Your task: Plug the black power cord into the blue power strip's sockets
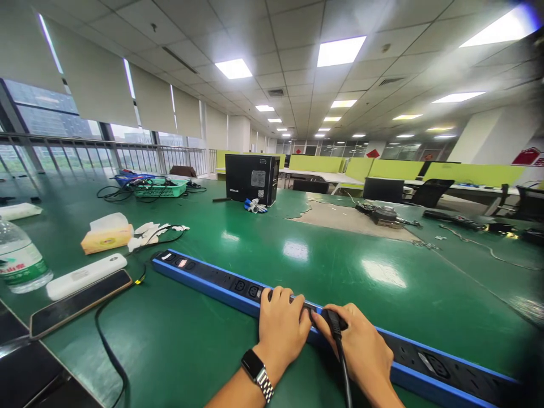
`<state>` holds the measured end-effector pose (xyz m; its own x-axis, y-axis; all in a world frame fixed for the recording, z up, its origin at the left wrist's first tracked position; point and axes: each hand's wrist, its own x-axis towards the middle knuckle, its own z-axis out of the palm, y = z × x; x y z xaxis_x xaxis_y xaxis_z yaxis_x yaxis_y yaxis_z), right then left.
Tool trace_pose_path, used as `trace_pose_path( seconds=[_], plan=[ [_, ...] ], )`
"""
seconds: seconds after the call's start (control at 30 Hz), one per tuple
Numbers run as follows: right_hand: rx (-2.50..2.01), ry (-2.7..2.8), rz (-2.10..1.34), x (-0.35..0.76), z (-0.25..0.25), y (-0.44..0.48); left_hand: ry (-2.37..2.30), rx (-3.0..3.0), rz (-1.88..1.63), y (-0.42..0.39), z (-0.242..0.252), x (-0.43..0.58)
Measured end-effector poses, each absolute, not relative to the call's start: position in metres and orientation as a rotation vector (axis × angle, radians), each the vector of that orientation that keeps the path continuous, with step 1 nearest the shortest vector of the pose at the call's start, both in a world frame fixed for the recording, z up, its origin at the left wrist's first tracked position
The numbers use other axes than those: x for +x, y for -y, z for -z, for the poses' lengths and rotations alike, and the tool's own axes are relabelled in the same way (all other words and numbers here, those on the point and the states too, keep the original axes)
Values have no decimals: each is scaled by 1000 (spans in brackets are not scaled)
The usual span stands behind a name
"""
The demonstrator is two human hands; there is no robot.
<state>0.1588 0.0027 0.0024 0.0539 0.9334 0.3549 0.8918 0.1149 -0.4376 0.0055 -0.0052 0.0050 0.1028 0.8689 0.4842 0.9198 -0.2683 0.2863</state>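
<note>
A long blue power strip (pixel 208 286) with a black socket face lies slantwise across the green table. My left hand (pixel 280 323), with a watch on its wrist, is closed over the strip's middle, fingers on the far edge. Just right of it, my right hand (pixel 361 343) grips a black power plug (pixel 334 323) at the strip's top face. The plug's cord (pixel 345 374) runs down toward me. Whether the plug sits in a socket is hidden by the fingers.
On the left are a water bottle (pixel 21 255), a phone (pixel 80 303), a white oblong device (pixel 87 276) and a tissue pack (pixel 107 233). Farther back stand a green basket (pixel 161 188) of cables and a black computer case (pixel 250 178) with gloves (pixel 255 205) before it. Electronic parts (pixel 382 214) lie back right.
</note>
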Motion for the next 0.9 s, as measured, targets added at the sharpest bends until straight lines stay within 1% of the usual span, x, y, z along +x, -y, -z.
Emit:
trace_pose_path(
  seconds=[0.23, 0.47, 0.53, 0.63, 0.7, 0.77, 0.9],
  plan=[
    [-1679, 1799, 75, 153, 5, 2, 1823, -2271, 889, 5, -4, 6],
    [-1686, 1745, 234, 151, 5, 6, 1787, -2251, 866, 4, -3, 6],
    [-1570, 1724, 272, 146, 5, 11, 1785, -2248, 854, 3, -3, 6],
    [-1221, 1836, 194, 133, 4, 19, 1801, -2246, 807, 0, -3, 5],
    [-1073, 1870, 94, 125, 2, 20, 1793, -2265, 776, 0, -3, 4],
    [-1062, 1769, 46, 126, -1, 18, 1770, -2292, 805, 0, -3, 2],
    [-1193, 1633, 68, 152, -3, 9, 1760, -2359, 1002, 2, -6, -2]
  ],
)
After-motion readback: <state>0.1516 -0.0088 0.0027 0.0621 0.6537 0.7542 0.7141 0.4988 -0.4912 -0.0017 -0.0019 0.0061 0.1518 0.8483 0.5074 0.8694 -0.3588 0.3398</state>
